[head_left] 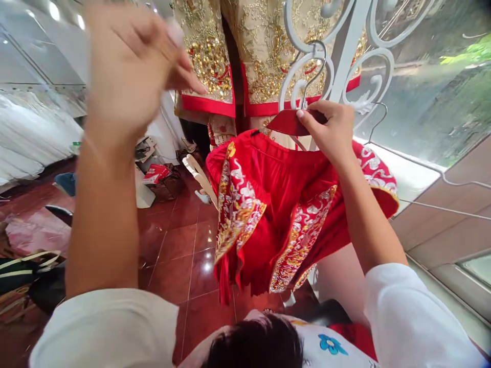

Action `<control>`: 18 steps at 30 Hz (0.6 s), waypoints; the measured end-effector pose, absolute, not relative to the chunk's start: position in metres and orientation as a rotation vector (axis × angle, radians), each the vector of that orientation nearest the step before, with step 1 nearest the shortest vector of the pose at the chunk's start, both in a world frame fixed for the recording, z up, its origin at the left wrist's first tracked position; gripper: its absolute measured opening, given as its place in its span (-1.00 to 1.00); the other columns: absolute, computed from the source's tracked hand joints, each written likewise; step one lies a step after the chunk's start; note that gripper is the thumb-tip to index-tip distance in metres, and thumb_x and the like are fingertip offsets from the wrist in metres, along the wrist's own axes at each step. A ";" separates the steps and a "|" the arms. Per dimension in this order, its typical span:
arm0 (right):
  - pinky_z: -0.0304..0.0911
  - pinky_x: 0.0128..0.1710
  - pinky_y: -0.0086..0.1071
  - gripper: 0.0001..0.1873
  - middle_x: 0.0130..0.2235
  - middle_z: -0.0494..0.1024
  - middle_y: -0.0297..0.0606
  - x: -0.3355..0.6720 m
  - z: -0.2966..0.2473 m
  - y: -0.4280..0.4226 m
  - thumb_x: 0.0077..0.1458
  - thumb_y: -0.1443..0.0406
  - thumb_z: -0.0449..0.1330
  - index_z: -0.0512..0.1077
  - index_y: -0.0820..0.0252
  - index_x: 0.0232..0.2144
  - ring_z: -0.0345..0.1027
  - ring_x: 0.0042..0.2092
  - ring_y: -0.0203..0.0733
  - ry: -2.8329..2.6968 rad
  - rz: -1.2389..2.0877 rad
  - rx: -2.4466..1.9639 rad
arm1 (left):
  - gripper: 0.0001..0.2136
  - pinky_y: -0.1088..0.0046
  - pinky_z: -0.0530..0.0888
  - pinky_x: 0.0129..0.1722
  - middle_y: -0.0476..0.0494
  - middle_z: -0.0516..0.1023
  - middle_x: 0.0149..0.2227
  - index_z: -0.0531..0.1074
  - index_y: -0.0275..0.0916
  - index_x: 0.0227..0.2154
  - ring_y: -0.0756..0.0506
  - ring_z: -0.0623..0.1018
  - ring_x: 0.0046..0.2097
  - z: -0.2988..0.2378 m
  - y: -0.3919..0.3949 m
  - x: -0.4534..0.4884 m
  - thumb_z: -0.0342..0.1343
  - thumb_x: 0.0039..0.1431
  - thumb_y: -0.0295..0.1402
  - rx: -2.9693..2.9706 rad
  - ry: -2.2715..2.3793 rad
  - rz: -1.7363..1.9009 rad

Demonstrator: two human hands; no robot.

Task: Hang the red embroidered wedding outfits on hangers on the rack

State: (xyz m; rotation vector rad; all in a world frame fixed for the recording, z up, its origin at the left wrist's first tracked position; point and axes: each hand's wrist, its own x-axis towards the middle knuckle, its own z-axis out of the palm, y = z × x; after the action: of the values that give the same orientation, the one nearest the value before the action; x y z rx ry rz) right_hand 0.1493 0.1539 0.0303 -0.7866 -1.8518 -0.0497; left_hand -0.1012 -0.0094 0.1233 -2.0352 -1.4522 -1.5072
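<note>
My right hand (330, 128) pinches the dark red hanger (286, 122), whose metal hook rises over a white metal scroll. From the hanger hangs a red garment (276, 174) with a gathered waistband and pointed panels embroidered in silver and gold. A small black piece shows at the waistband's left. My left hand (130, 66) is raised at upper left, blurred by motion. Its fingers look apart, one stretched toward the gold-sequined garment (264, 66) behind, and nothing shows in them. Whether that hand touches the sequined cloth is unclear.
White scrolled metalwork (339, 51) stands before a window. An unused wire hanger (441, 171) is at right. White dresses (34, 133) hang at far left. A red box (156, 174) and bags sit near the tiled floor (176, 255). Dark hair (253, 342) shows at bottom centre.
</note>
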 end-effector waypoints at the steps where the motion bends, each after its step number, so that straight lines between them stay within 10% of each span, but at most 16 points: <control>1: 0.19 -0.25 -0.28 -0.49 -0.46 0.41 -0.21 0.152 0.031 0.156 0.14 -0.08 0.01 0.41 0.24 -0.41 0.31 -0.32 -0.16 -1.852 -0.056 -0.783 | -0.71 0.28 0.50 -0.15 -0.07 0.44 -0.38 0.37 -0.33 -0.38 -0.02 0.54 -0.26 0.110 -0.009 -0.102 -0.02 0.23 -0.17 -2.104 -1.550 -1.479; 8: 0.17 -0.11 -0.11 -0.68 -0.29 0.45 -0.11 0.133 0.007 0.129 0.19 0.11 -0.02 0.40 0.19 -0.38 0.29 -0.15 -0.05 -1.573 -0.262 -0.670 | -0.48 0.21 0.40 0.02 -0.33 0.29 0.08 0.16 -0.26 0.05 -0.18 0.40 0.06 -0.073 0.001 -0.111 0.12 0.07 -0.16 -1.747 -2.013 -1.566; 18: -0.07 -0.46 -0.41 -0.72 -0.54 0.33 -0.28 0.070 -0.032 0.096 0.14 0.26 0.04 0.16 0.19 -0.58 0.15 -0.48 -0.28 -2.189 0.376 -0.703 | -0.73 0.28 0.41 -0.25 -0.13 0.42 -0.43 0.33 -0.20 -0.46 -0.16 0.45 -0.30 -0.140 -0.007 -0.050 -0.04 0.18 -0.11 -1.672 -2.219 -1.594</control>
State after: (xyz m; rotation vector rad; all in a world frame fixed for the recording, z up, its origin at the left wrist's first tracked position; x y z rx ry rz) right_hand 0.0704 0.0956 -0.0317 -0.7027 -2.1887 0.3762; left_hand -0.0497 -0.0074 -0.1399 -1.6716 -2.2189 -1.5935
